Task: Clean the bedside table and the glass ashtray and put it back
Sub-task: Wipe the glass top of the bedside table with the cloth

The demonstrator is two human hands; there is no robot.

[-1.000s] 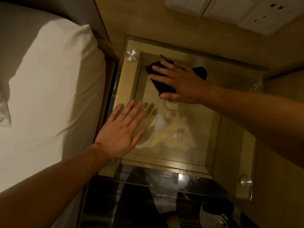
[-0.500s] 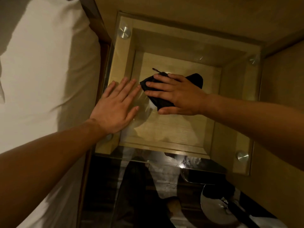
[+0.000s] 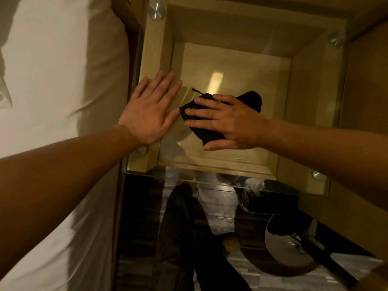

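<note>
The bedside table (image 3: 310,85) is a light wooden box with a clear glass top held by round metal studs at its corners. My right hand (image 3: 225,120) lies flat on a black cloth (image 3: 251,100), pressing it onto the middle of the glass. My left hand (image 3: 150,111) rests flat on the left edge of the glass with its fingers spread, holding nothing. Its thumb nearly touches the cloth. No ashtray shows anywhere in the view.
A bed with a white sheet (image 3: 52,91) runs along the table's left side. Below the table's front edge are my dark-trousered legs (image 3: 184,238), a patterned floor and a round metal chair base (image 3: 287,246). A wooden wall panel (image 3: 367,87) borders the right.
My right hand has drawn the cloth from the far left of the glass toward the middle and nearer me. The view has tilted downward, and the wall sockets have left it. My left hand stays flat.
</note>
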